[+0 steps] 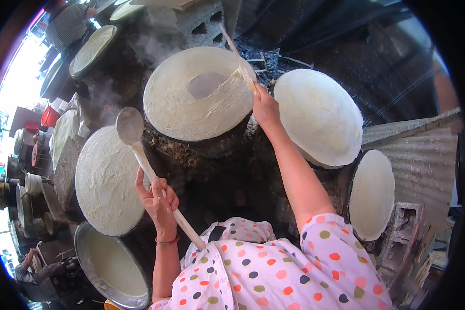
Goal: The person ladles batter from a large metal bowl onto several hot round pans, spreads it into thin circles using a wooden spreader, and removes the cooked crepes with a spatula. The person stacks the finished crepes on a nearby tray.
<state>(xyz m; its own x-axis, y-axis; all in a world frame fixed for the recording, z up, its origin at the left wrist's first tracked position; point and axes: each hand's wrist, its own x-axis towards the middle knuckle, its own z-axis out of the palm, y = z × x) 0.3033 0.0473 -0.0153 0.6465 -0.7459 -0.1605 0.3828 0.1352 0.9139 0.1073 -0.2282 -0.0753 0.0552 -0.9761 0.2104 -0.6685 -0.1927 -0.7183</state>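
My right hand [266, 107] grips a long thin wooden stick [233, 47] over the middle round griddle [194, 113], spread with pale batter around a bare grey patch. Some batter clings to the stick near my fingers. My left hand [159, 204] holds the wooden handle of a long ladle [130, 125], its bowl raised beside that griddle. Under the ladle, at left, another griddle [101, 181] is coated with pale batter. A third, paler round [318, 116] covers the griddle at right. A smaller-looking oval one [372, 194] lies lower right.
A metal basin of batter [111, 261] is at lower left. Cinder blocks [206, 28], corrugated sheeting [408, 160] and dark plastic sheeting [356, 36] surround the stoves. More griddles [91, 49], a red bucket [50, 116] and other people [67, 28] are at left. Steam rises near the griddles.
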